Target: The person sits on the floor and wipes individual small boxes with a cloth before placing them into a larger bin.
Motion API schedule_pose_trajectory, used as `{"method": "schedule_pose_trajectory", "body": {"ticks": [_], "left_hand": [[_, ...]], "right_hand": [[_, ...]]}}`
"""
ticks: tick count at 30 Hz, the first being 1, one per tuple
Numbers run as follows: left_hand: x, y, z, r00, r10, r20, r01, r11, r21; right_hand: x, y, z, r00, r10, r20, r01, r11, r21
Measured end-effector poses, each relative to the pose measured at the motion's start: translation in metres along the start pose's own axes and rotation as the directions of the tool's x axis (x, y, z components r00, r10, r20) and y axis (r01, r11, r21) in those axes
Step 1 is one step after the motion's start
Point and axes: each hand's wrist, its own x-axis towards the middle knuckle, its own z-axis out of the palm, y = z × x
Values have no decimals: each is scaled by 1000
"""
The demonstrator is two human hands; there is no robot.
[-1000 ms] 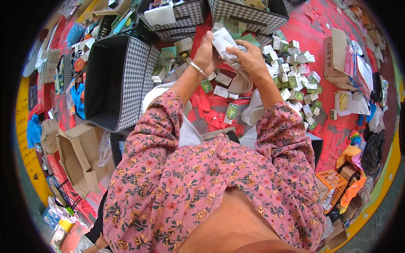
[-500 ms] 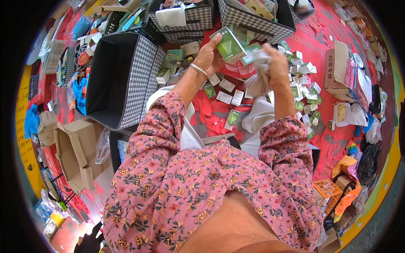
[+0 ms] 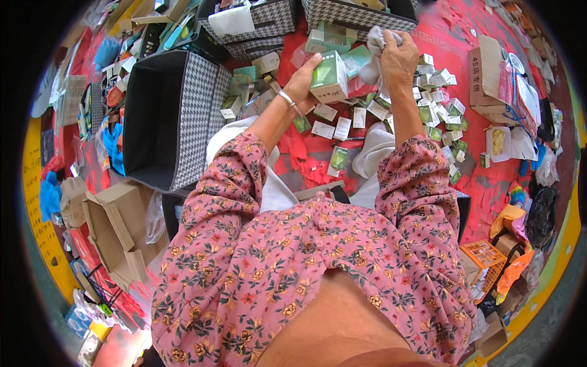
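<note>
My left hand grips a green and white carton by its left side, tilted so that a white end face shows. In my right hand is a bunched greyish-white cloth, held just to the right of the carton and apart from it. Under and around both hands lie several small green and white boxes on the red floor. A larger pale green box sits beyond the carton.
An empty-looking black-lined houndstooth bin lies to the left, with further houndstooth bins at the far side. Small boxes are heaped on the right, before an open cardboard box. Another cardboard box stands lower left; an orange basket lower right.
The carton has turned in my left hand, showing more of its white end. My right hand with the cloth has moved away from me, and the view has shifted slightly.
</note>
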Motion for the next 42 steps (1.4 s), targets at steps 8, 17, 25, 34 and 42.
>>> {"method": "schedule_pose_trajectory", "body": {"ticks": [8,17,25,34,42], "left_hand": [[35,-25,-20,847,499,-185,-316,752,579],[23,-2,-25,672,708,-216,-192,449,873],[35,-21,-25,733,676,-77,-375,496,783],[32,1,-42,687,608,-398,-519,794,317],[11,17,-22,951,259,-166,-245,964,103]], "right_hand": [[-48,3,37,704,-488,516,709,521,-475],[-51,-31,-13,868,103,486,-164,983,84],[-49,3,34,710,-572,411,704,567,-427],[-38,-13,-6,830,271,487,-283,958,-50],[-44,13,20,650,523,552,-691,709,142]]}}
